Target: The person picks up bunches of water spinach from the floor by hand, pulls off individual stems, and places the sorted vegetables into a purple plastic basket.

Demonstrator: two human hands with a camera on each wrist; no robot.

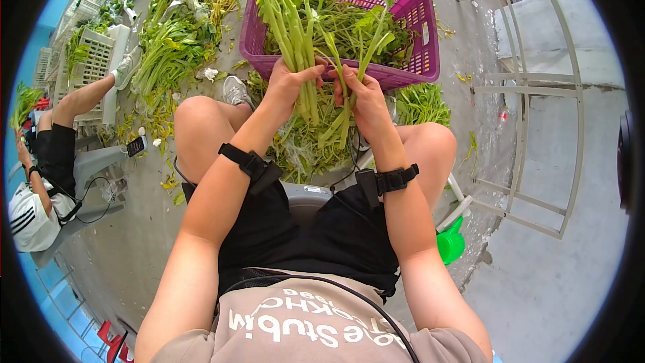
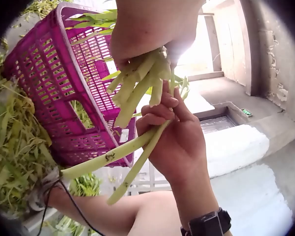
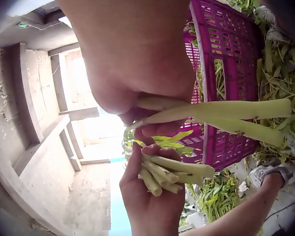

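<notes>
A bunch of thick pale-green leafy vegetable stalks is gripped in my left hand, leaves up and cut ends pointing down. Several cut ends show below its fingers in the right wrist view. Close beside it, my right hand pinches a pair of similar stalks, their lower ends spreading apart. Both hands meet near the front rim of a purple plastic basket. Inside the basket lie more greens. Part of the right hand's grip is hidden behind the stalks in the left wrist view.
Trimmed leaves cover the floor between my knees. A large heap of greens lies to the left, near another seated person and a white crate. Metal frame stands at right; a green plastic object sits near my right knee.
</notes>
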